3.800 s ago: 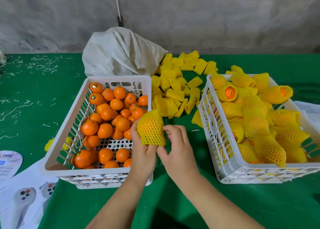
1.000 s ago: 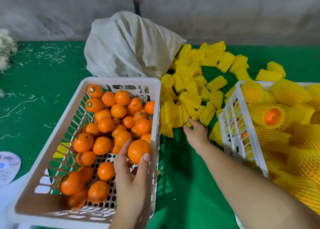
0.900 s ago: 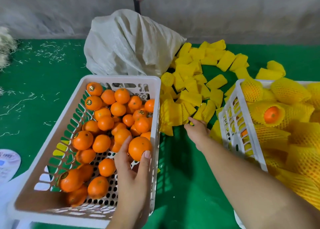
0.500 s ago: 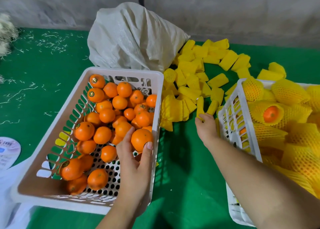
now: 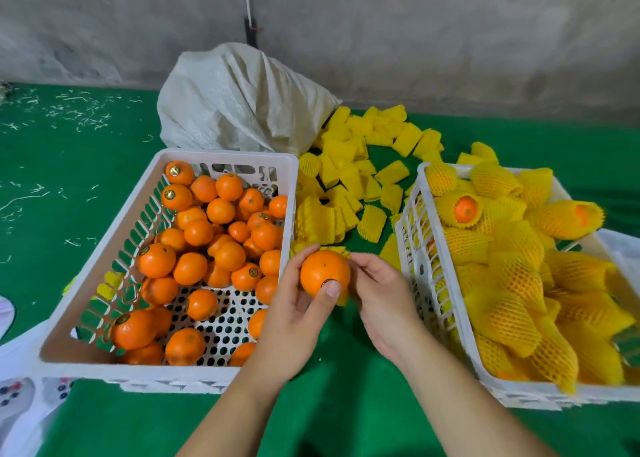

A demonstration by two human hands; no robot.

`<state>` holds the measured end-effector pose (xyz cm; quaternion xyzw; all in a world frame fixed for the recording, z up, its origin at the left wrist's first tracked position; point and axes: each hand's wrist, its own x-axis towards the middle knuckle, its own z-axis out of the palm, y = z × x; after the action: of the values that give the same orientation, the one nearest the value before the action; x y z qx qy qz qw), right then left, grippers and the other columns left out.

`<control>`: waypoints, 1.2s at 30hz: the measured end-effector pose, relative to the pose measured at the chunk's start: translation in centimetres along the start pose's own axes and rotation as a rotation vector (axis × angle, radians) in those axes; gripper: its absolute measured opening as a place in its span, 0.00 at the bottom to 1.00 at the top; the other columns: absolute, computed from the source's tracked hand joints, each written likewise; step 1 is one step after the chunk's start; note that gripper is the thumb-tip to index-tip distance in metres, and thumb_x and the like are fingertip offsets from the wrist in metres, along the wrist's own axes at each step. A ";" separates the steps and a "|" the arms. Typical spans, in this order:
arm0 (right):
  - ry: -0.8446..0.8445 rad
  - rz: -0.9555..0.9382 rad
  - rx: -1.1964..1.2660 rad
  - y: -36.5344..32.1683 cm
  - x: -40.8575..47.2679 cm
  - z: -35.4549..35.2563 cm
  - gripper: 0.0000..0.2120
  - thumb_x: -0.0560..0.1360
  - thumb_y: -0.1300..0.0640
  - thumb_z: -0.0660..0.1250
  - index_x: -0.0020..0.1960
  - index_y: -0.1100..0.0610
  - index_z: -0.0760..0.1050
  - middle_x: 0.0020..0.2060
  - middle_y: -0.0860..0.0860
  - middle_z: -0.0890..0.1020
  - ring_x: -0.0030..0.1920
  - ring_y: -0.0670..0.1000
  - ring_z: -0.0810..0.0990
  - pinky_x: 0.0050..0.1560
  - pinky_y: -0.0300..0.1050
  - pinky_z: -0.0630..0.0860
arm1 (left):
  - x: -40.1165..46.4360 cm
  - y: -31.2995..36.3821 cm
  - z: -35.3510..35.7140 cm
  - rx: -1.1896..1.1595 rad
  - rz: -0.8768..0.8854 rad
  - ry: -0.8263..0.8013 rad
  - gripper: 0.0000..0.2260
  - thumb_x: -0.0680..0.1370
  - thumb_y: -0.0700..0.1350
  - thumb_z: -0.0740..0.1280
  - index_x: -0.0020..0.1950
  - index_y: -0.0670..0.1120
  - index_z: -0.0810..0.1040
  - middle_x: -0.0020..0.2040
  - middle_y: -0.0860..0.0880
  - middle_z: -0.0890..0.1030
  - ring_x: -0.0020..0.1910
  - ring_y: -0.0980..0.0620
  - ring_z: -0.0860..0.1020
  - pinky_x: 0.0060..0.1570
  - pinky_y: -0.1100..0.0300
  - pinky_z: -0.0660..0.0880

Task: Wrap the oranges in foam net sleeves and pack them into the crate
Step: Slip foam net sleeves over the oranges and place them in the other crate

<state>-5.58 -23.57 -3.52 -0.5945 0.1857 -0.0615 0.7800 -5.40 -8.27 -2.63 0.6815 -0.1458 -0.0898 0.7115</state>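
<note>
Two hands meet over one orange (image 5: pixel 325 272): the left hand (image 5: pixel 294 314) cups it, thumb pressed on its near face, while the right hand (image 5: pixel 377 294) pinches a yellow foam net sleeve (image 5: pixel 342 295) at its far side. Firm, smooth-skinned fruit likely suits a cupped hold; the soft sleeve probably stretches best from its rim. Left of the grip sits the crate of bare oranges (image 5: pixel 104 249); right, the packing crate (image 5: pixel 420 276); beyond, loose sleeves (image 5: pixel 349 179).

Single head-worn view, looking forward and down from close range across the green table (image 5: pixel 346 404) toward the grey wall (image 5: pixel 415 41) behind
</note>
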 end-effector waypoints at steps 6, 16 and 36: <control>0.124 0.183 0.336 1.6 -4.3 -0.8 0.08 0.80 0.55 0.70 0.54 0.60 0.82 0.50 0.61 0.86 0.49 0.57 0.86 0.49 0.54 0.82 | -1.9 -0.7 0.8 -0.230 -0.212 -0.092 0.25 0.72 0.58 0.77 0.68 0.57 0.78 0.65 0.52 0.81 0.63 0.48 0.81 0.59 0.55 0.81; 0.051 -0.396 -0.789 0.3 -5.6 -1.4 0.21 0.77 0.68 0.68 0.62 0.45 0.79 0.54 0.38 0.80 0.54 0.39 0.79 0.53 0.40 0.79 | -3.0 0.2 -0.1 -0.309 -0.274 -0.267 0.35 0.64 0.60 0.85 0.69 0.51 0.83 0.72 0.45 0.79 0.66 0.45 0.81 0.62 0.53 0.79; 0.010 -0.538 -0.576 -1.9 -5.5 1.6 0.11 0.83 0.55 0.64 0.63 0.44 0.77 0.54 0.42 0.79 0.57 0.45 0.79 0.56 0.39 0.77 | 0.3 0.8 0.2 -0.008 -0.241 0.135 0.16 0.79 0.48 0.76 0.63 0.54 0.74 0.57 0.43 0.83 0.51 0.55 0.84 0.50 0.59 0.83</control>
<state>-9.82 -20.96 -0.22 -0.8160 0.0366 -0.2120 0.5365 -5.21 -8.53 -1.81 0.6957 -0.0143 -0.1289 0.7065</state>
